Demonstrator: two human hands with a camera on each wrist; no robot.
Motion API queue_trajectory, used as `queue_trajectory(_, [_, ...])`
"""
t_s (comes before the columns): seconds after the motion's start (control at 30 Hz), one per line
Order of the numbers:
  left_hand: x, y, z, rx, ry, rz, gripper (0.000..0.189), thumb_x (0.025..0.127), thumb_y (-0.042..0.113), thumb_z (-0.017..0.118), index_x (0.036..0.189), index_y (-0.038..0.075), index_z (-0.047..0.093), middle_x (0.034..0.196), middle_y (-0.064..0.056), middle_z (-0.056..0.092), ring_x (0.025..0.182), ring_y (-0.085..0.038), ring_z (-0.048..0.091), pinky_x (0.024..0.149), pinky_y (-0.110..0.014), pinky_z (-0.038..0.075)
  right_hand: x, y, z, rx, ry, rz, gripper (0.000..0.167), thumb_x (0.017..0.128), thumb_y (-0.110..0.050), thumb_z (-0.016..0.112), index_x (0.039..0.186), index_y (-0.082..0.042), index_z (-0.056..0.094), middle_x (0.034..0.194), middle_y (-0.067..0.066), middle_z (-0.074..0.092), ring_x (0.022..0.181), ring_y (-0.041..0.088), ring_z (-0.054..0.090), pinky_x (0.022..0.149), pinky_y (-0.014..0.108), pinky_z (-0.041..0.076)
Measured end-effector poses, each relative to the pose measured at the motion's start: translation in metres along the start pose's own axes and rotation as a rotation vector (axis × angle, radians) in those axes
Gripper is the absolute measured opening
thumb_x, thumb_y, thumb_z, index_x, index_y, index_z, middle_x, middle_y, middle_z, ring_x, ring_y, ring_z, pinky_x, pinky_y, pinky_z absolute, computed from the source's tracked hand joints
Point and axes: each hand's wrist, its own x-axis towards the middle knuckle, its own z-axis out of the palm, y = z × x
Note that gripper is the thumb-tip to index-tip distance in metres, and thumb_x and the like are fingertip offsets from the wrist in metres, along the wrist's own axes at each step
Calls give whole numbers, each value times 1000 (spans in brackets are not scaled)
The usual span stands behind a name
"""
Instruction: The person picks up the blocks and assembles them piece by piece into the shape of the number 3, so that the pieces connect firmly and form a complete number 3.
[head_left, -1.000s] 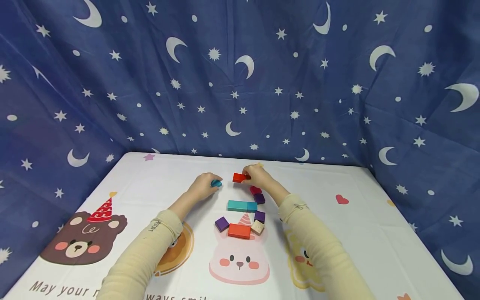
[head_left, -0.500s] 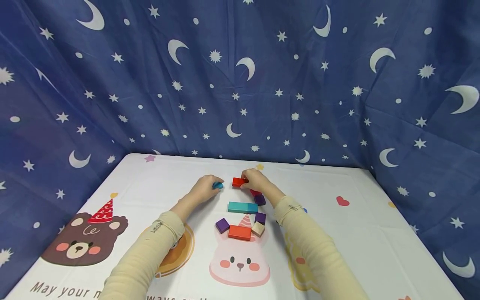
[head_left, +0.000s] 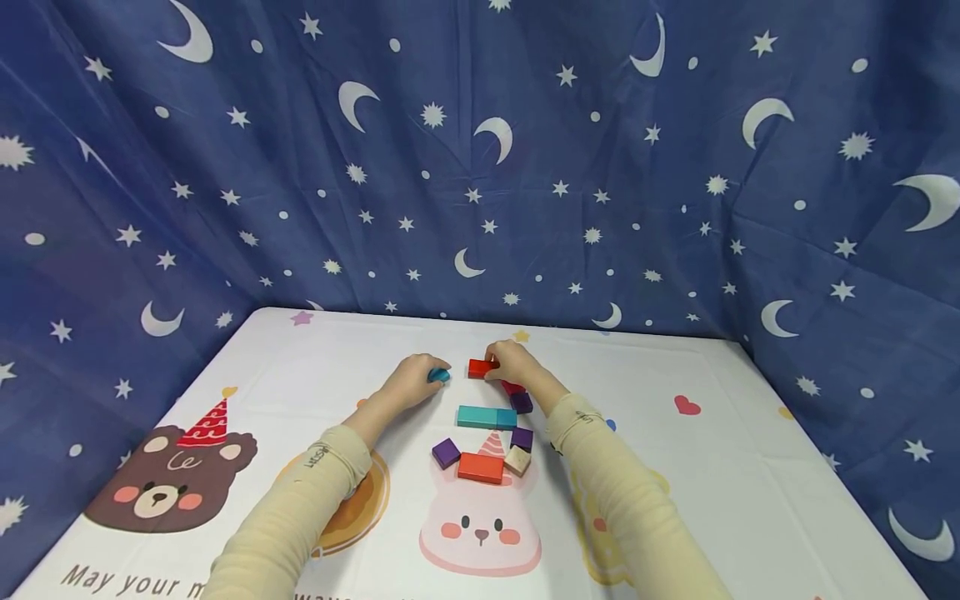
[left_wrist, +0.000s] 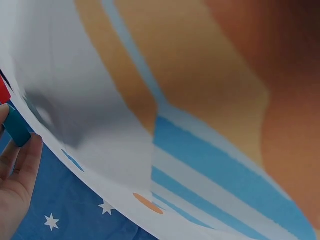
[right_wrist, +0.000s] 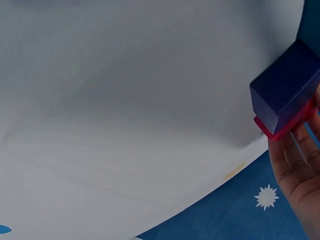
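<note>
In the head view my left hand (head_left: 412,382) pinches a small blue block (head_left: 438,376) close over the back half of the table. The left wrist view shows that block (left_wrist: 17,126) between thumb and fingers. To its right, my right hand (head_left: 516,367) grips one end of a red block (head_left: 480,368), its other end pointing left. A crimson piece (head_left: 513,387) lies just under that hand, touching a purple cube (head_left: 521,403). In the right wrist view the purple cube (right_wrist: 287,85) overlaps the crimson piece (right_wrist: 285,129), beside my right fingers.
Nearer me lie a long teal block (head_left: 476,417) with a blue cube (head_left: 506,419) at its end, purple cubes (head_left: 522,438) (head_left: 446,453), an orange-red block (head_left: 481,468) and a plain wooden cube (head_left: 517,460). A starry blue curtain (head_left: 420,150) stands behind the printed tablecloth (head_left: 720,500).
My right hand has brought the red block slightly nearer to me. The left hand, with its blue block, has shifted a little to the right. The other blocks lie as before.
</note>
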Motion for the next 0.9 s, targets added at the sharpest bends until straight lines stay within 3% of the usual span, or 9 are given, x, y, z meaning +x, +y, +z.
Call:
queue_trajectory(0.53, [-2,-1,-1,-1,-2,-12,32,85,6,64,116,3,66,119,-16,65,116,-32,58,100,-44,44,-3,-1,-3,40,-60,11,33,83,-17,72,112,-3,63,104,14,66,91,22,58,93,34,50])
queue_trajectory(0.9, [-1,2,-1,8,4,16,33,85,6,64,118,3,64,120,-15,65,117,-31,57,101,-43,44,-5,2,-6,17,-65,20,24,82,-9,71,104,0,68,101,13,68,88,21,59,91,32,50])
